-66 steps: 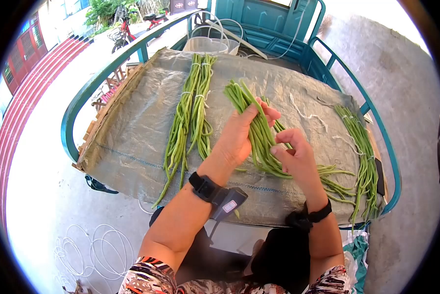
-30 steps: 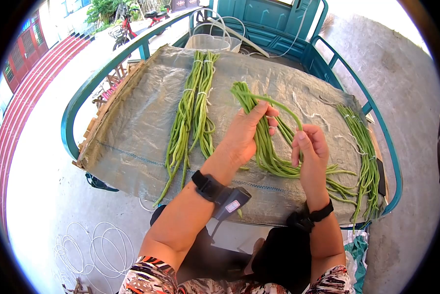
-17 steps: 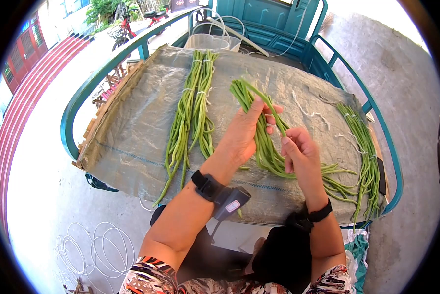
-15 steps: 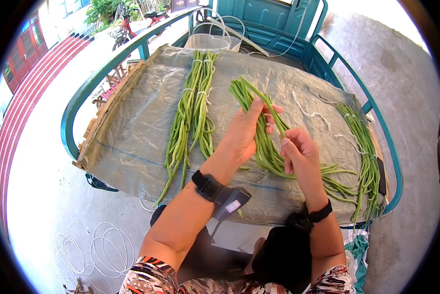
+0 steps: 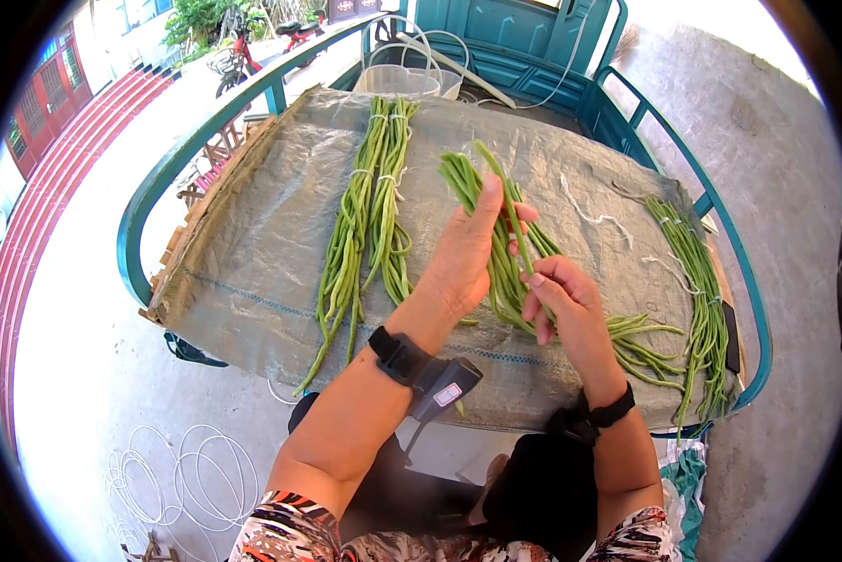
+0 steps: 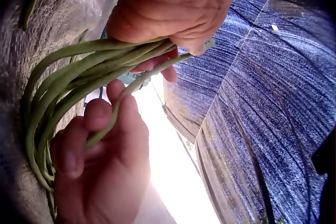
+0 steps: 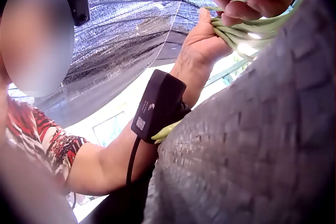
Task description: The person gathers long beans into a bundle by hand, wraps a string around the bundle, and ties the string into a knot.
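Observation:
My left hand point(image 5: 463, 248) grips a bunch of yardlong beans point(image 5: 503, 286) near its upper end, thumb across the front. In the left wrist view the bunch point(image 6: 60, 85) bends down in a curve below that hand point(image 6: 173, 3). My right hand point(image 5: 571, 304) pinches a single bean point(image 5: 515, 225) between thumb and fingers, low along the bunch. This bean runs up past the left thumb, its tip standing apart from the other ends. The right wrist view has both hands close together, the left one point(image 7: 205, 43) behind the bunch. More bean ends point(image 5: 650, 347) trail on the sheet beyond the right hand.
Two tied bean bundles point(image 5: 350, 225) lie to the left on the grey woven sheet point(image 5: 243, 244). Another tied bundle point(image 5: 697, 290) lies at the right edge, near loose white string point(image 5: 594, 220). Teal rails point(image 5: 135, 234) flank the cart bed; translucent buckets point(image 5: 397, 81) stand behind.
The right hand drew a bean out rightward into a bow, then moved back down and left with it. The bean now runs straighter along the bunch. The left hand keeps its grip.

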The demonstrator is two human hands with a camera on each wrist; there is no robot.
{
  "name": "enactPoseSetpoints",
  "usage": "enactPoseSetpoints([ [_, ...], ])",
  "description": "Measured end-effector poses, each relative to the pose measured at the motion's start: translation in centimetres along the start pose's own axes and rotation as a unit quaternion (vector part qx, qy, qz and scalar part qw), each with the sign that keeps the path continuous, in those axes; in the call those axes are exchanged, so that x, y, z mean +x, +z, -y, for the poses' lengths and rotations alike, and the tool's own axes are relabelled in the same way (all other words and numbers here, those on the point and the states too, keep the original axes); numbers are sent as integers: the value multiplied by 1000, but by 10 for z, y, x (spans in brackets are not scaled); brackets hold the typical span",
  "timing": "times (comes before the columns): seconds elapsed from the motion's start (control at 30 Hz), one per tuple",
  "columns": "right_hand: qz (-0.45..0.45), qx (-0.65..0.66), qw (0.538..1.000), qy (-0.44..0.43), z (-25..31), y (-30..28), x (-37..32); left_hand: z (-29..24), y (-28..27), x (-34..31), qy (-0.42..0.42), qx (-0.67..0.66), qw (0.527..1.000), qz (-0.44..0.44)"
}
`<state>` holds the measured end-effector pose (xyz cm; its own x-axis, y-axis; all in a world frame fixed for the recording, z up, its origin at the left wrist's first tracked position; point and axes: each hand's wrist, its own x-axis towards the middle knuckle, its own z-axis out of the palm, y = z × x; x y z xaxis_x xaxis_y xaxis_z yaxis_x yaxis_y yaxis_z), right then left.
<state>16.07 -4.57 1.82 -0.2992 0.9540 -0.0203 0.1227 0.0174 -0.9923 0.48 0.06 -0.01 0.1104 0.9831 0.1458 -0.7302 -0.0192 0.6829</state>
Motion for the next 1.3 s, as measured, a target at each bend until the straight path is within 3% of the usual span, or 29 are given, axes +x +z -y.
enactPoseSetpoints([
  [1.3, -21, -90, 994, -56, -5, 1, 1, -4, 1, -3, -11, 8, 1000, 2],
])
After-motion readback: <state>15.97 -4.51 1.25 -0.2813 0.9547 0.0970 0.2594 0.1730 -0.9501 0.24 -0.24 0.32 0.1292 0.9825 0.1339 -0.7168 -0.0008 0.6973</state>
